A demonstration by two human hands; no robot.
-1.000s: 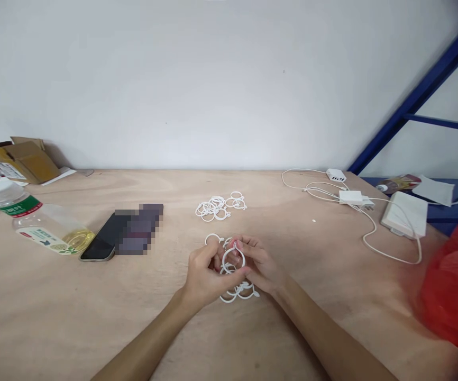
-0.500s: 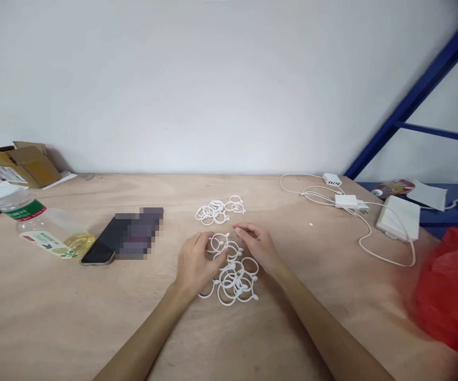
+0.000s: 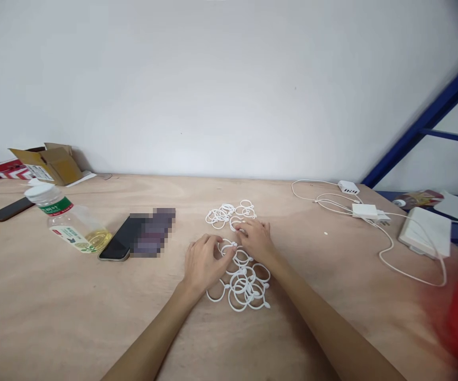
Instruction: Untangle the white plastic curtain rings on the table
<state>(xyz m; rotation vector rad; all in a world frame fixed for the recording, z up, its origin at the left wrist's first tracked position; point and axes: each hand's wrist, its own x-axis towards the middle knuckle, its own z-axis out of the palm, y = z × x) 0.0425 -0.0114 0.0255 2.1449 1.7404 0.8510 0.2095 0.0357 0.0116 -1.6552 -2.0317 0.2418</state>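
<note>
Noted left hand (image 3: 204, 263) half open, thumb and fingers apart, curved over the upper rings of the near pile (image 3: 244, 270); saw nothing clasped. Found right hand (image 3: 257, 239) loosely curled, fingertips at a white ring (image 3: 231, 223) on the near edge of the far pile (image 3: 226, 207); could not tell pinch from mere touch. Placed near pile just beside left thumb, spread between both forearms; far pile just beyond right fingertips. Judged snagging the main risk: with loops overlapped and tabs jutting, liable to drag neighbours along on a hasty pull. Suspected also, from any sideways wrist sweep, displacement of the outlying ring (image 3: 216, 301) beside left wrist.
</note>
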